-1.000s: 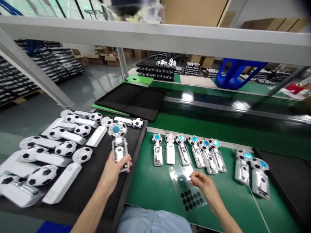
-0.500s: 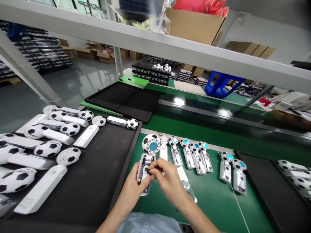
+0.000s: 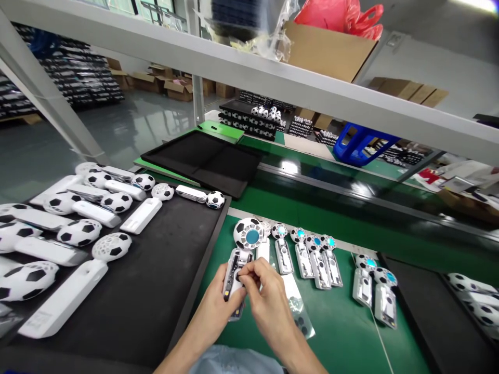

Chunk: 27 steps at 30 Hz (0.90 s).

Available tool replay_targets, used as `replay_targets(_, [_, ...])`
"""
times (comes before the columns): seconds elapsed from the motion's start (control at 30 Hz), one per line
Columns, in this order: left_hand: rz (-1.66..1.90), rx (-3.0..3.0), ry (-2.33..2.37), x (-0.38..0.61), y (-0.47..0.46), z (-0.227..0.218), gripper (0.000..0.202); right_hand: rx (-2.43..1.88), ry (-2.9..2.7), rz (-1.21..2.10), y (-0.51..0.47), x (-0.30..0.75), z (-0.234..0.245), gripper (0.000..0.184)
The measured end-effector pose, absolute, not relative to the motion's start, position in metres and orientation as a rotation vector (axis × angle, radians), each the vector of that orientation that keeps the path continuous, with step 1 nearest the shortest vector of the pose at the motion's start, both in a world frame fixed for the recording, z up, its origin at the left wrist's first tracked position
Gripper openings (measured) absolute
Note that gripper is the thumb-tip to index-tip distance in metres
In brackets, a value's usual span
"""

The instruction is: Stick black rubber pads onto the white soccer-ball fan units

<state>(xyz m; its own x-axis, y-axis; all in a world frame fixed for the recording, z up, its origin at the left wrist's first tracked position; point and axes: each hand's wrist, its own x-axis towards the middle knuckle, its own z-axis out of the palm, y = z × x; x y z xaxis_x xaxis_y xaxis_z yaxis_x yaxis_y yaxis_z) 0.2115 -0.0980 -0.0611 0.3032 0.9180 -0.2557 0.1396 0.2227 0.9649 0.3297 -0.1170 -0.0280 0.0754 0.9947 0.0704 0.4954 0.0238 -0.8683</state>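
Observation:
My left hand is wrapped around the opened handle of a small soccer-ball-headed handheld fan, whose inner parts show. The ball head with its blue round centre points away from me. Thumb and fingertips of my right hand are pinched over the middle of that handle, at a small dark round piece mostly hidden by the fingers. Just right of my right hand lies a clear sheet with dark round dots, partly covered by the hand. Behind it, a white handle cover rests on the green bench.
Several opened fans lie in a row to the right, two more farther right. A black tray on the left holds several closed fans. Another black tray borders the right. A grey shelf beam crosses overhead.
The camera view has shifted slightly. My right fingertips have closed in over the handle, hiding more of the dark piece. More of the dotted sheet shows beside my right hand.

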Motion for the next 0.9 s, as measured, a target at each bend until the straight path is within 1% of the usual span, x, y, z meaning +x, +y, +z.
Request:
replay_targets(0.2, [0.772,1.225,1.143,0.211,-0.099,-0.057,0.021,-1.600,-1.512,0.780,-0.117,0.328,-0.035,0.013])
replay_targets(0.37, [0.785,1.251,1.094,0.210,-0.102,-0.060,0.026,-1.524,-1.504,0.668,-0.123,0.326,-0.041,0.017])
replay_targets(0.57, [0.847,1.081,1.114,0.215,-0.104,-0.070,0.035,-1.491,-1.506,0.616,-0.139,0.324,-0.052,0.040])
replay_targets(0.67, [0.846,1.001,1.102,0.217,-0.104,-0.069,0.041,-1.489,-1.506,0.609,-0.143,0.326,-0.059,0.047])
replay_targets(0.8, [0.872,0.851,1.079,0.218,-0.105,-0.066,0.045,-1.485,-1.495,0.719,-0.145,0.324,-0.062,0.052])
replay_targets(0.9, [0.895,0.717,1.056,0.219,-0.104,-0.064,0.049,-1.461,-1.483,0.847,-0.147,0.317,-0.063,0.050])
